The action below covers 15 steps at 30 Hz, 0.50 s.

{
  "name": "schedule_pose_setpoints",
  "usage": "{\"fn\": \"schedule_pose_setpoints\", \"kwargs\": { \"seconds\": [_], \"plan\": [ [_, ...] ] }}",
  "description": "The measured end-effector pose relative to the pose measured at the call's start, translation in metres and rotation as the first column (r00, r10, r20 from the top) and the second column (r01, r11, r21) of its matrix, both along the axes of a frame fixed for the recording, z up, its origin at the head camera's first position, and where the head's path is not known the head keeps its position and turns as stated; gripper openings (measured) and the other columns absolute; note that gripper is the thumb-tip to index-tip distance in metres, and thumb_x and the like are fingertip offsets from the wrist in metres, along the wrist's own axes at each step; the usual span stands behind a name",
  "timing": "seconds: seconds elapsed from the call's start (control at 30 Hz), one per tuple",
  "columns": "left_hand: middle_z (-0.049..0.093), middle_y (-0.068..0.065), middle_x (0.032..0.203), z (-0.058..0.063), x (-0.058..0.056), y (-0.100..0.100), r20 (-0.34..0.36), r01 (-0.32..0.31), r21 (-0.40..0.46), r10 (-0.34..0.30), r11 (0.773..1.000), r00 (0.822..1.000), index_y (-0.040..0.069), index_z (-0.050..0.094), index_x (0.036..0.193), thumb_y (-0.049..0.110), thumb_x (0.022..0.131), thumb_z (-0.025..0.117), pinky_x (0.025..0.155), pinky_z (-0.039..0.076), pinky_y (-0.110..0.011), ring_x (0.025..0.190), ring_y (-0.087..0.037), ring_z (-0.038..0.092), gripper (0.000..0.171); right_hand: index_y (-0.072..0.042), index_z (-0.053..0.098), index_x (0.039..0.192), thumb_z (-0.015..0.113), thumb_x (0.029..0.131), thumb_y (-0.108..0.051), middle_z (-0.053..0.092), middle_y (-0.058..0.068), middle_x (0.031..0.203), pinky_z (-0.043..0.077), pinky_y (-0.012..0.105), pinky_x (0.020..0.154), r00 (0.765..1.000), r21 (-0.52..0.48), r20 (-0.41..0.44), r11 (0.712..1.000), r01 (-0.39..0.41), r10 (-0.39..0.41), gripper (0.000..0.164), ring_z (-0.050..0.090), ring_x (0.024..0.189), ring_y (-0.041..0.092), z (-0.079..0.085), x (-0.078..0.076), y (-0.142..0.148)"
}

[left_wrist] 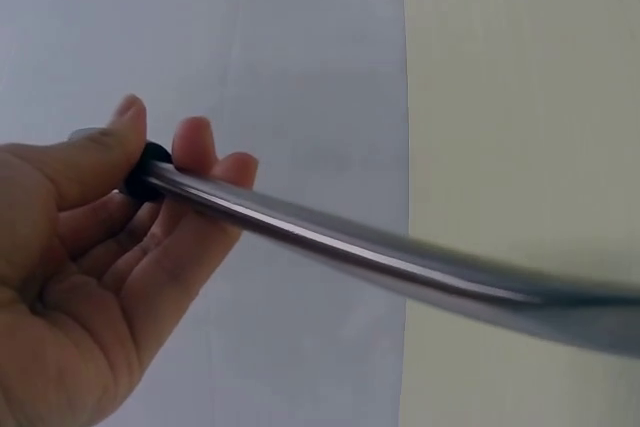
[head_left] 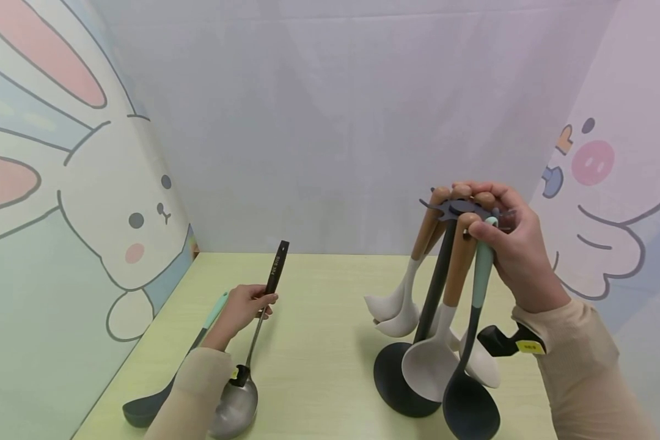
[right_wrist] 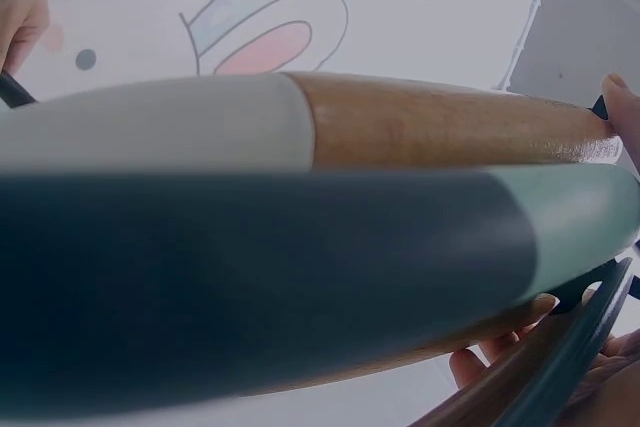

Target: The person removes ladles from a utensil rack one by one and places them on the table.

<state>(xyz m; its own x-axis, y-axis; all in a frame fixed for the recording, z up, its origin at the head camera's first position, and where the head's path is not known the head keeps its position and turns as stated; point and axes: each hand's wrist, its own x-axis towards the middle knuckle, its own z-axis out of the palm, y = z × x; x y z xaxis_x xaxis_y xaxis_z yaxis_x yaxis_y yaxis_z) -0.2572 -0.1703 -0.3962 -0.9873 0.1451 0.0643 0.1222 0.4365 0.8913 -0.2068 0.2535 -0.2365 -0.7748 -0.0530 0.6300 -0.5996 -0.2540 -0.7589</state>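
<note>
My left hand (head_left: pixel 241 310) pinches a steel ladle (head_left: pixel 236 410) with a black handle (head_left: pixel 277 267), where the handle meets the shaft. In the left wrist view, thumb and fingers close on the ladle's shaft (left_wrist: pixel 350 252). At the right, my right hand (head_left: pixel 519 241) grips the top of a dark utensil stand (head_left: pixel 437 287), fingers over its hooks and wooden handle ends. Its thumb lies by the hung end of a mint-handled dark ladle (head_left: pixel 469 400). Several white utensils with wooden handles hang there too, including a white ladle (head_left: pixel 430 366).
Another mint-handled dark ladle (head_left: pixel 143 410) lies at the table's left side, partly behind my left sleeve. The pale yellow table (head_left: pixel 319 342) meets a plain back curtain (head_left: pixel 308 153). Cartoon-printed side curtains (head_left: pixel 132 263) stand left and right.
</note>
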Motion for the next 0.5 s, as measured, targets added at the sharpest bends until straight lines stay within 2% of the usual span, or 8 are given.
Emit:
{"fn": "schedule_pose_setpoints", "kwargs": {
  "seconds": [0.33,0.5],
  "plan": [
    [0.066,-0.007,0.077,-0.004,0.003,-0.009,0.031,-0.003,-0.018,0.003,1.0,1.0,-0.011,0.067,0.102,0.008,0.099,0.062,0.063,0.06,-0.034,0.071,-0.028,0.066,0.019,-0.002,0.056,0.125,0.073,0.088,-0.003,0.056,0.014,0.129,0.054,0.021,0.079,1.0,-0.004,0.01,1.0,-0.008,0.008,0.041,0.053,0.104,0.019,0.0,0.0,0.0],
    [0.066,-0.008,0.077,-0.008,0.002,-0.014,0.06,-0.019,-0.018,0.02,1.0,0.998,-0.011,0.067,0.099,0.006,0.099,0.061,0.061,0.059,-0.033,0.068,-0.024,0.066,0.018,-0.002,0.055,0.126,0.073,0.089,-0.003,0.056,0.014,0.13,0.054,0.021,0.079,1.0,-0.005,0.012,1.0,-0.015,0.015,0.041,0.055,0.104,0.019,0.001,0.0,0.0]
  ]
}}
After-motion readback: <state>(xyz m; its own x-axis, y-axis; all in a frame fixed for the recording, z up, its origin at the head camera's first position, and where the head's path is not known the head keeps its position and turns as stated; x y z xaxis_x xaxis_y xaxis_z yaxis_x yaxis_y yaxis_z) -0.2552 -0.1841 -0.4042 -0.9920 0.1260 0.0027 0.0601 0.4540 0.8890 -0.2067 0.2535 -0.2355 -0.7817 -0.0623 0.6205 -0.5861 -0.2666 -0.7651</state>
